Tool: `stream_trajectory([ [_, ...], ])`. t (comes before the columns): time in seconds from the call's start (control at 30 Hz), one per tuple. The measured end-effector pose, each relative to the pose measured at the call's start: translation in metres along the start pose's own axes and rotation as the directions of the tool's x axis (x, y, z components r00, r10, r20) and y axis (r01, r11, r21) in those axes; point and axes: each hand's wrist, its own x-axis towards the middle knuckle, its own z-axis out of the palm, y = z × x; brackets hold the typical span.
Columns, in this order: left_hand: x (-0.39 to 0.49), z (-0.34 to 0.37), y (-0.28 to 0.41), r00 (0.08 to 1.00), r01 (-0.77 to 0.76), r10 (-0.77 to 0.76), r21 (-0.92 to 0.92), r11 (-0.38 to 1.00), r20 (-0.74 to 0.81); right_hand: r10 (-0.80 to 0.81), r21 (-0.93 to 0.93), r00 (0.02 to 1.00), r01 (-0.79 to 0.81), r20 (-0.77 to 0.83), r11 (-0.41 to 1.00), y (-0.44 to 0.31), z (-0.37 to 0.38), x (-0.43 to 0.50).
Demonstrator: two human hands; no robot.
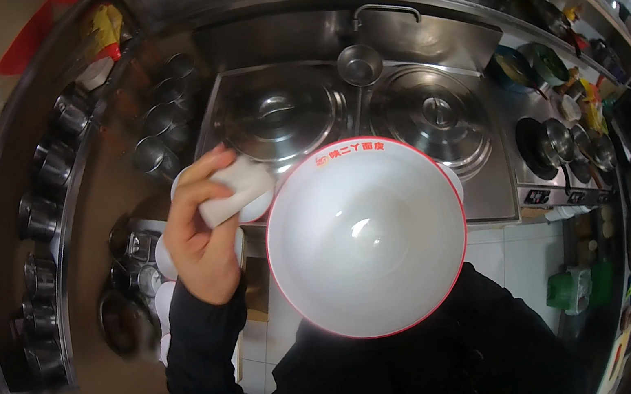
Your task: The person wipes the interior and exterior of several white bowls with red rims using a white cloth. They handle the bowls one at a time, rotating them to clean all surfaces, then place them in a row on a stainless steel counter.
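Observation:
My left hand (200,234) grips a white folded wad (243,187), blurred, perhaps a cloth or paper. Just right of it, a large white bowl (325,257) with a red rim faces the camera and fills the middle of the view. Red writing and a small emblem mark its inner edge. My right hand is out of sight; the bowl and a dark sleeve cover that area. Part of another white dish (260,207) shows behind the wad. More white rounded dishes (165,298) appear past my left sleeve, partly hidden.
Two large lidded steel pots stand ahead, with a left lid (279,125) and a right lid (434,122). Between them rests a steel ladle (359,65). Steel containers (40,216) line a shelf at left. Pans (557,140) and a green crate (568,288) are at right.

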Motion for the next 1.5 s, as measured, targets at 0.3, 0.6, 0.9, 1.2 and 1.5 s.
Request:
stream_trajectory([
  [0.3, 0.043, 0.031, 0.032, 0.775, -0.344, 0.121, 0.254, 0.904, 0.62, -0.025, 0.148, 0.999, 0.02, 0.03, 0.989, 0.026, 0.023, -0.003],
  [0.6, 0.025, 0.033, 0.006, 0.907, -0.283, 0.114, 0.386, 0.878, 0.406, 0.5, -0.486, 0.864, -0.417, 0.05, 0.768, -0.071, 0.05, 0.013],
  [0.9, 0.028, 0.032, 0.003, 0.928, -0.338, 0.131, 0.642, 0.688, 0.348, 0.365, -0.762, 0.929, -0.274, -0.053, 0.587, -0.082, 0.052, 0.022],
  [1.2, 0.056, 0.008, -0.025, 0.827, -0.476, 0.079, 0.62, 0.624, 0.557, 0.482, -0.724, 0.871, -0.273, 0.094, 0.634, -0.087, 0.039, 0.073],
  [1.5, -0.021, 0.037, -0.05, 0.934, -0.008, -0.232, 0.667, 0.745, 0.271, 0.284, -0.814, 0.944, -0.031, 0.167, 0.58, -0.083, 0.048, 0.077],
])
